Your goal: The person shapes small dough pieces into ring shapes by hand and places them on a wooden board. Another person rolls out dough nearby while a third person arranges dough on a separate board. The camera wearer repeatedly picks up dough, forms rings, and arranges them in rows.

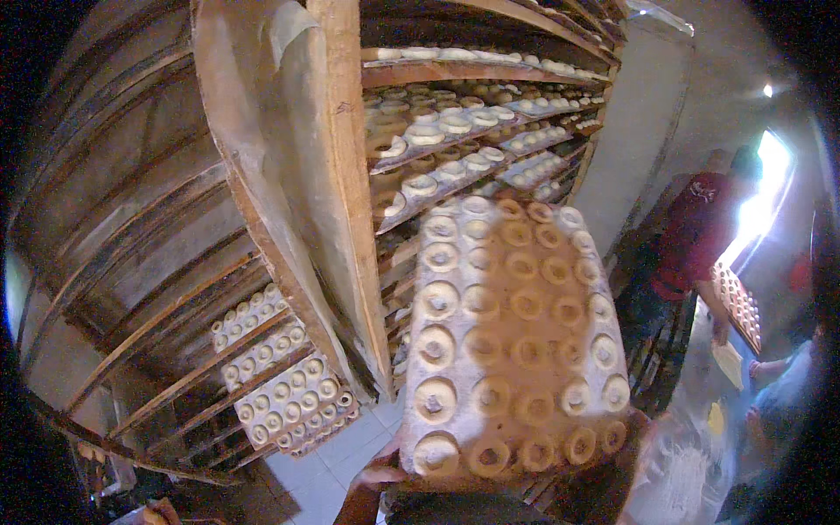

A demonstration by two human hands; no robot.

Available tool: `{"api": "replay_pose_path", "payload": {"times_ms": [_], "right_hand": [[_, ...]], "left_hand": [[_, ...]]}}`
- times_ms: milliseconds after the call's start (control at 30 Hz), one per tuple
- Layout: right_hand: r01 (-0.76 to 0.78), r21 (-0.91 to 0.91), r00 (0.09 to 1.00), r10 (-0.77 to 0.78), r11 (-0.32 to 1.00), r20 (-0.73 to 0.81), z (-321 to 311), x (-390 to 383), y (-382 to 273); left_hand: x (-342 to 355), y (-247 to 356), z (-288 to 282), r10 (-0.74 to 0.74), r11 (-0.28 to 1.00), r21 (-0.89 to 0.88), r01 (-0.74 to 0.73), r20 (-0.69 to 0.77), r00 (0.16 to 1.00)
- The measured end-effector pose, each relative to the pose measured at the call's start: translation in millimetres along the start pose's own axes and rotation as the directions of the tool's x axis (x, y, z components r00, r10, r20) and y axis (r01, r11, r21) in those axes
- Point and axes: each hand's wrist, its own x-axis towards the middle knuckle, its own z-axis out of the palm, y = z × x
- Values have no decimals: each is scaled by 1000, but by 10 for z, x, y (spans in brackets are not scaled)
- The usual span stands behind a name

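- Position: the tray of pale dough rings extends straight ahead of both grips; its long axis runs away from the body toward the laden rack.
- Clearance: the tray's far end overlaps the rack shelves in view; contact cannot be told.
- Nearer hand: the left grip is nearer the rack post.
- Left grip: pinching the tray's near left corner.
- Right grip: at the near right corner, in shadow; cannot tell how its fingers are set.
- Count, held tray: one, with about five columns of seven rings; the far left corner is unclear.
- Count, racks: two; the left rack also bears ring-covered trays, number unclear.
- Count, co-workers: two visible at right, beside one desk.
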Motion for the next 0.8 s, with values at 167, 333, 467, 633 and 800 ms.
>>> {"api": "replay_pose_path", "payload": {"times_ms": [167, 333, 467, 633, 800], "right_hand": [[-3, -4, 985, 3, 1000, 175, 542, 901, -108], [46, 13, 933, -47, 999, 357, 1309, 2026, -545], [-6, 3, 898, 4, 1000, 440, 1541, 2388, -581], [-7, 26, 864, -8, 1000, 503, 1746, 2889, -805], [-51, 86, 830, -6, 995, 558, 1823, 3026, -465]], "left_hand": [[48, -203, 136, 84, 996, -31, -85, -60, 995], [80, -644, 529, 146, 988, -42, -149, -75, 986], [131, -937, 1066, 231, 972, -11, -234, -124, 965], [472, -871, 1597, 362, 928, 154, -339, -154, 920], [718, -1079, 1499, 518, 848, 48, -528, -294, 804]]}}
